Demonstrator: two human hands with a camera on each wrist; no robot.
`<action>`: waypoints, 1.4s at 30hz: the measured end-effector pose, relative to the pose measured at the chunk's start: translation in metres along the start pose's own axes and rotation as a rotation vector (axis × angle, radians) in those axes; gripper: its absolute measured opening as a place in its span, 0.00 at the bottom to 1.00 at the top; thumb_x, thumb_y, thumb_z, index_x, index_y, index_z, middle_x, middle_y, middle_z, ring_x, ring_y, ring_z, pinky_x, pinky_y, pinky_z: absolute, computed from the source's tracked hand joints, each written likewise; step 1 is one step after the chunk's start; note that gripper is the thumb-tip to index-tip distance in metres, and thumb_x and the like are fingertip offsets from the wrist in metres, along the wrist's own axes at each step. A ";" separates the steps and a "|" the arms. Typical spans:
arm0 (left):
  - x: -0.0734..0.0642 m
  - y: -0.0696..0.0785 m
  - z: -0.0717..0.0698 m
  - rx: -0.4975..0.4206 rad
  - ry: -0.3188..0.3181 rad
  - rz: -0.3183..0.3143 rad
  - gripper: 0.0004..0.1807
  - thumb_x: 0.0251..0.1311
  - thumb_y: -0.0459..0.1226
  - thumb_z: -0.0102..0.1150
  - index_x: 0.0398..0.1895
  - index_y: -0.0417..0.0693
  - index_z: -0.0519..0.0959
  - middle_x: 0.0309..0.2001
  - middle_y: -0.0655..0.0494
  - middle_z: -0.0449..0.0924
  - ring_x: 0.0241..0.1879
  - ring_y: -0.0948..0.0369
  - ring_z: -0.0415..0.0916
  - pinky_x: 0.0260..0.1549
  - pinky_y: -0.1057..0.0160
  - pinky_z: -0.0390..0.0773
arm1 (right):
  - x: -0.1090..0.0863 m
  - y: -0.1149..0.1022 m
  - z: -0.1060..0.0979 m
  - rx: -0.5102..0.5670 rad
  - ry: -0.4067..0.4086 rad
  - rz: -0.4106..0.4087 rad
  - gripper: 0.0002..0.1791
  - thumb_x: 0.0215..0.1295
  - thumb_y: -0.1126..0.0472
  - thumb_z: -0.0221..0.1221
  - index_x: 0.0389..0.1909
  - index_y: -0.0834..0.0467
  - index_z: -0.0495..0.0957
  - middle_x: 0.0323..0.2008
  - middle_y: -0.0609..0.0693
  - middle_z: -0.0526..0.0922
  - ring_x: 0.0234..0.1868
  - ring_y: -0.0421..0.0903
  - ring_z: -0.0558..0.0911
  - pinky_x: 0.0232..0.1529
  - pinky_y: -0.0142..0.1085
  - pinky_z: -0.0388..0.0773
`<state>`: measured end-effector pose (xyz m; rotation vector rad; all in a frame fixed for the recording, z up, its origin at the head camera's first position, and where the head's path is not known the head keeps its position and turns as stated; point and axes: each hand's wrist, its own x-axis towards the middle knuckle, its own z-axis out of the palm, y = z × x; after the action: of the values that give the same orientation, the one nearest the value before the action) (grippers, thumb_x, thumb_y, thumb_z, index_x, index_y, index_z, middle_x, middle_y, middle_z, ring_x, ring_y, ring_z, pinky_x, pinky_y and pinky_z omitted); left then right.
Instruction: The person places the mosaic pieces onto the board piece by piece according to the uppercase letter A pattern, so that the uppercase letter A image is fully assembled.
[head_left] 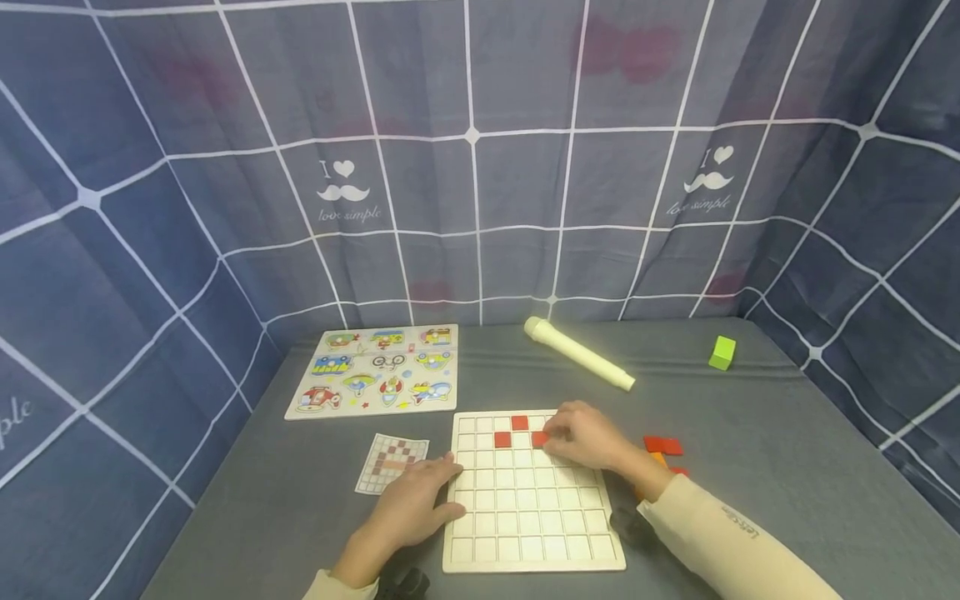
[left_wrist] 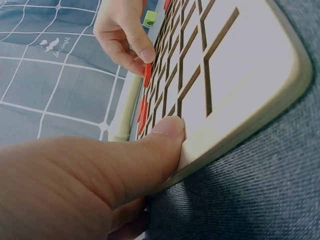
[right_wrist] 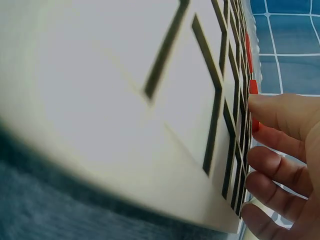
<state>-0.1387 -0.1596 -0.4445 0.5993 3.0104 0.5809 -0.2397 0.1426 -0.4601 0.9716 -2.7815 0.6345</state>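
A pale wooden grid board lies flat, with two red square tiles sitting in its upper cells. My right hand pinches another red tile between thumb and index finger, at the board's upper part. In the left wrist view that tile stands at a slant at the fingertips. Along the board's left side my left hand rests with thumb and index finger spread at the edge. Its thumb presses on the rim in the left wrist view, while its other fingers are mostly hidden below.
Left of the board lies a printed pattern card; behind it is a vehicle puzzle board. A pale microphone-shaped stick lies behind the grid. Loose red tiles and orange tiles lie by the right forearm, a green block farther back.
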 end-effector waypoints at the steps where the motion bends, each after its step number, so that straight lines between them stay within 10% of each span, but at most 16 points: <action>1: 0.000 0.000 0.000 -0.001 0.004 0.001 0.29 0.55 0.47 0.68 0.59 0.45 0.78 0.66 0.45 0.75 0.63 0.45 0.74 0.65 0.43 0.70 | 0.000 0.000 0.000 -0.001 0.003 -0.003 0.10 0.56 0.54 0.69 0.38 0.52 0.87 0.35 0.41 0.83 0.38 0.40 0.77 0.39 0.35 0.75; 42: -0.001 0.000 0.000 -0.006 -0.002 0.000 0.29 0.55 0.48 0.68 0.59 0.46 0.77 0.65 0.45 0.75 0.63 0.45 0.74 0.64 0.43 0.71 | -0.011 0.021 -0.008 0.056 0.087 -0.003 0.10 0.58 0.57 0.67 0.39 0.58 0.86 0.32 0.44 0.83 0.33 0.38 0.76 0.36 0.33 0.75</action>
<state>-0.1379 -0.1597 -0.4440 0.5991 3.0058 0.5896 -0.2445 0.1668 -0.4627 0.9349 -2.6993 0.7397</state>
